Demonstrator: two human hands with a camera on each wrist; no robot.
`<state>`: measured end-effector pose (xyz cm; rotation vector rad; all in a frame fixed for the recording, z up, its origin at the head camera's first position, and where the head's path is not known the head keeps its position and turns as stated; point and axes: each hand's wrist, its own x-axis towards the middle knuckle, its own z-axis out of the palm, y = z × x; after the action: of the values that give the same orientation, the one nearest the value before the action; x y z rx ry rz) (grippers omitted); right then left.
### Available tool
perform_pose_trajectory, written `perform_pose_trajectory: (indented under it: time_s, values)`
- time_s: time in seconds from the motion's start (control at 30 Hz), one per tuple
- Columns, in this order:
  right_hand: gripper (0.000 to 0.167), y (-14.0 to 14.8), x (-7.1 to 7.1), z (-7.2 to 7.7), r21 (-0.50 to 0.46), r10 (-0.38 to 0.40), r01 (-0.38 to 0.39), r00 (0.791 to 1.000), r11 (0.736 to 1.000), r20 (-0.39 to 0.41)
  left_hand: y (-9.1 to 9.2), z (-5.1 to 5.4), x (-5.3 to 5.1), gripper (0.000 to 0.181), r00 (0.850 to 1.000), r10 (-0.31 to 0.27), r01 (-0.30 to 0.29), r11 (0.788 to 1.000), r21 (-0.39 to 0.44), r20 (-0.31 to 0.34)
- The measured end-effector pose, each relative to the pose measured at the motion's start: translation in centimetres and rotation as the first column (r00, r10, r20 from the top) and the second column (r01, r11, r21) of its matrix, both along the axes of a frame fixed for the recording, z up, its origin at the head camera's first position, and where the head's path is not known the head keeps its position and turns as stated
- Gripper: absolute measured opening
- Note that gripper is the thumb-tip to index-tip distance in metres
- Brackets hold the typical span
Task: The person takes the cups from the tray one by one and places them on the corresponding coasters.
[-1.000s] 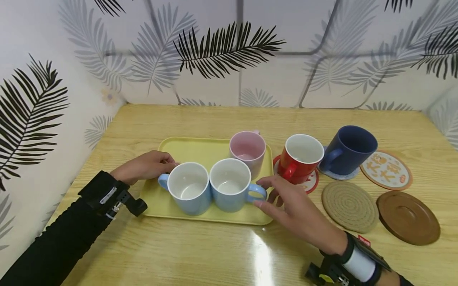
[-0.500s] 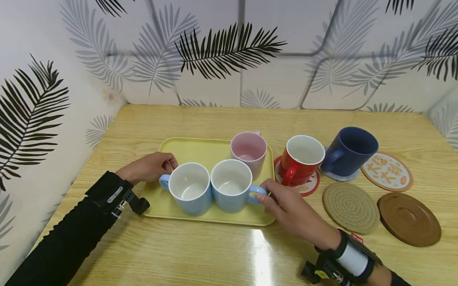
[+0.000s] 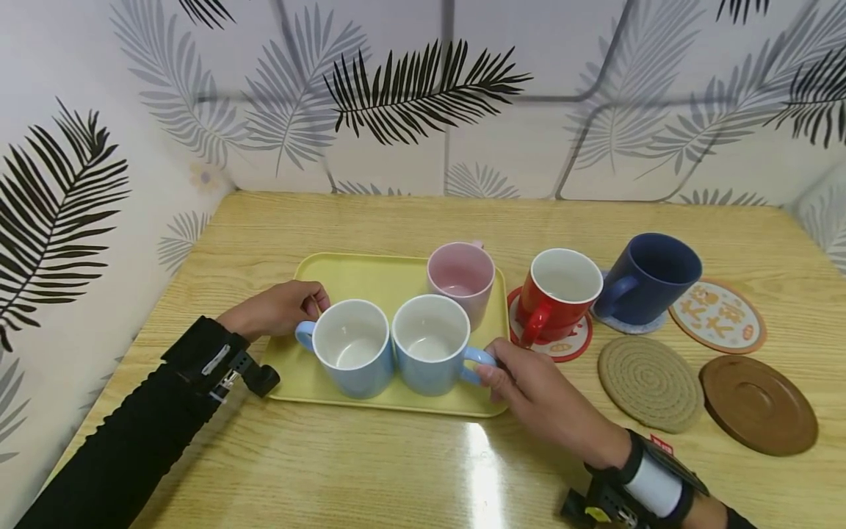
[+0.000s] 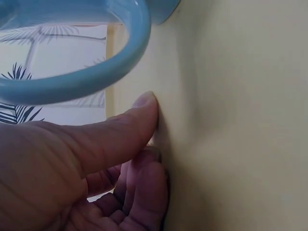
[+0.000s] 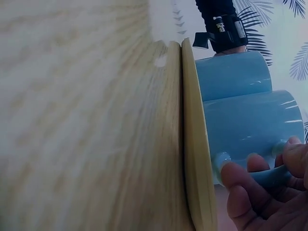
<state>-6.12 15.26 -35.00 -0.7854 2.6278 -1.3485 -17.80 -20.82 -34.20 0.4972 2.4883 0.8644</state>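
Observation:
My right hand point(image 3: 545, 393) grips the handle of a light blue mug point(image 3: 428, 375) with a white inside, upright on the yellow tray point(image 3: 357, 275). In the right wrist view, its fingers curl round that handle point(image 5: 272, 177). A matching light blue mug point(image 3: 357, 375) stands just left of it, its handle pointing left. Behind that handle, my left hand point(image 3: 277, 307) rests with loosely bent fingers and holds nothing I can see. In the left wrist view, its thumb point(image 4: 122, 132) and fingertips touch the tray surface, below the mug handle point(image 4: 96, 77).
A pink mug point(image 3: 479, 297) stands at the tray's back right. Right of the tray, a red mug point(image 3: 551, 316) and a dark blue mug point(image 3: 641, 301) sit on coasters. Further coasters lie beyond: a printed one point(image 3: 719, 316), a woven one point(image 3: 651, 383) and a brown one point(image 3: 760, 404).
My right hand has closed on the right light blue mug's handle from beside it. My left hand's fingers have drawn in slightly from the left mug. The mugs stay put.

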Motion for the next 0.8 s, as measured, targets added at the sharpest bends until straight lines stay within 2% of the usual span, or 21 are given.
perform_pose_trajectory:
  time_s: [0.23, 0.47, 0.57, 0.7, 0.8]
  values:
    - [0.010, 0.5, 0.5, 0.0, -0.017, -0.015, 0.013, 0.996, 1.000, -0.083, 0.2, 0.1, 0.0, 0.009, 1.000, 0.003, -0.003, 1.000, -0.009, -0.005]
    - [0.008, 1.2, 1.1, 1.4, -0.053, -0.025, 0.019, 0.992, 0.998, -0.121, 0.2, 0.1, 0.0, 0.009, 1.000, 0.015, -0.015, 1.000, -0.015, -0.001]
    - [0.007, 1.6, 1.2, 2.1, -0.074, -0.025, 0.013, 0.985, 0.997, -0.172, 0.2, 0.1, 0.1, 0.009, 1.000, 0.013, -0.013, 1.000, -0.008, -0.003]
    - [0.004, 2.2, 1.4, 2.9, -0.099, -0.037, 0.011, 0.963, 0.995, -0.267, 0.1, 0.1, 0.1, 0.009, 1.000, 0.006, -0.006, 1.000, -0.001, -0.005]
    - [0.004, 2.8, 1.5, 3.6, -0.103, -0.065, 0.037, 0.956, 0.994, -0.287, 0.2, 0.1, 0.1, 0.009, 1.000, 0.012, -0.012, 1.000, 0.002, 0.000]
